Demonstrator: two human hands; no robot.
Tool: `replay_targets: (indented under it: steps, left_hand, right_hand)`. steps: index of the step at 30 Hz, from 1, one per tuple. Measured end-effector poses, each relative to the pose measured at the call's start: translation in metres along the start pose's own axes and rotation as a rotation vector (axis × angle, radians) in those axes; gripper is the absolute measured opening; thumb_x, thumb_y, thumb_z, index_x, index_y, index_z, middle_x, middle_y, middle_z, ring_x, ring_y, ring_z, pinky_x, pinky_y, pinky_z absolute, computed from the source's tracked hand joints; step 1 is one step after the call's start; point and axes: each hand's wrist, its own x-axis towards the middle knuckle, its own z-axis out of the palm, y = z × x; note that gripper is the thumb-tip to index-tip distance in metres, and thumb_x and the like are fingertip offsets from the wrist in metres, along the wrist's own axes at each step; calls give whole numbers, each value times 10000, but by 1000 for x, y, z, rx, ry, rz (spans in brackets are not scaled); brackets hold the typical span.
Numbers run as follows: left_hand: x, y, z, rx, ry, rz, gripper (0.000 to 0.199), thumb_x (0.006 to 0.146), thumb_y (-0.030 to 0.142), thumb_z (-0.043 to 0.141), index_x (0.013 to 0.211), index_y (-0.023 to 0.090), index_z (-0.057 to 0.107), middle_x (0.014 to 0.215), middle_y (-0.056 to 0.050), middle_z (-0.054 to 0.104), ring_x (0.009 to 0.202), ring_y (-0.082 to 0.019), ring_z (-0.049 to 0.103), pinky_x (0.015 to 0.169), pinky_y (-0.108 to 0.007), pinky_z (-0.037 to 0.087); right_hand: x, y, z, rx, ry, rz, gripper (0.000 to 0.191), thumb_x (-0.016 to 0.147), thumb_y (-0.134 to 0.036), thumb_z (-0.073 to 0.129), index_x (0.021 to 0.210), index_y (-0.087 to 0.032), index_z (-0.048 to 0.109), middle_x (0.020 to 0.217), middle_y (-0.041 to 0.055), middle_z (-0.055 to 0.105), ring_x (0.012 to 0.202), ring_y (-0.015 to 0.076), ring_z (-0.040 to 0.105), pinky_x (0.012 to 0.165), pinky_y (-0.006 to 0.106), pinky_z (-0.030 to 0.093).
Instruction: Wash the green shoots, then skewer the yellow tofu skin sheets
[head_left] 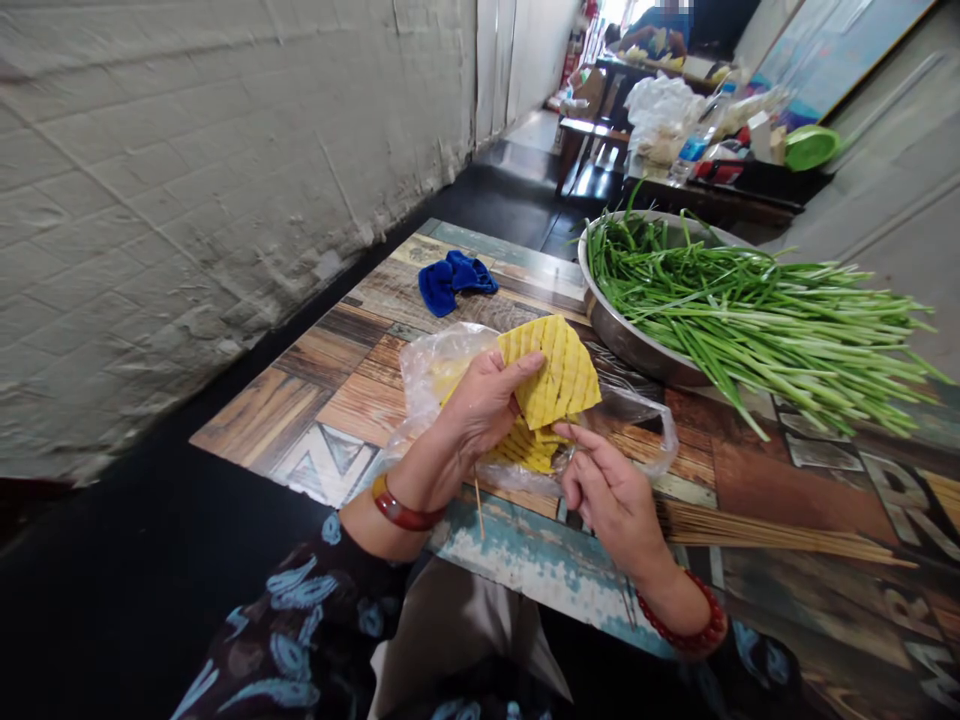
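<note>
My left hand point(487, 400) is closed on a yellow, wedge-shaped sheet of food point(559, 370) with grooved lines across it, thumb on its face. A thin wooden skewer point(479, 505) sticks out below this hand; where its upper end goes is hidden. My right hand point(607, 490) is at the sheet's lower edge, index fingertip close to it and the other fingers curled. Whatever those fingers grip is too small to make out. Under both hands, more yellow grooved pieces point(525, 447) lie on a clear plastic bag point(420, 385).
A bundle of thin skewers point(780, 532) lies right of my right hand. Behind it stands a metal bowl point(637, 345) heaped with long green stalks point(750, 300). A blue cloth point(456, 280) rests on the patterned table point(360, 345). Farther back, a person point(660, 35) is beside a cluttered table.
</note>
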Motion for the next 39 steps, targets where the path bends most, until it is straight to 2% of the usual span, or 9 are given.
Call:
replay_targets:
  steps: [7, 13, 34, 39]
  left_hand:
    - [0, -1, 0, 17, 20, 8, 368, 690, 278, 858, 992, 106, 739, 1000, -130, 778, 1001, -306, 731, 901, -421, 594]
    - [-1, -2, 3, 44, 18, -11, 393, 682, 288, 861, 1004, 97, 740, 963, -130, 781, 969, -305, 738, 883, -408, 591]
    - [-1, -6, 1, 84, -33, -53, 385, 662, 338, 881, 936, 92, 767, 885, -121, 785, 769, -235, 747, 757, -335, 609]
    - [-1, -7, 2, 84, -31, -63, 384, 661, 330, 881, 945, 97, 770, 907, -124, 788, 782, -236, 746, 766, -338, 608]
  right_hand:
    - [-1, 0, -1, 7, -19, 7, 434, 1005, -390, 450, 1319, -118, 574, 570, -69, 514, 422, 78, 389, 414, 220, 301]
    - [0, 5, -2, 9, -12, 11, 404, 1020, -394, 442, 1306, -139, 570, 575, -68, 518, 429, 76, 388, 409, 212, 285]
    - [3, 10, 0, -8, 8, -23, 279, 1030, -391, 422, 1161, -182, 552, 594, -67, 520, 451, 81, 395, 411, 204, 283]
    - [3, 10, 1, -6, 9, -30, 267, 1031, -396, 420, 1142, -185, 541, 590, -65, 525, 448, 83, 401, 406, 206, 276]
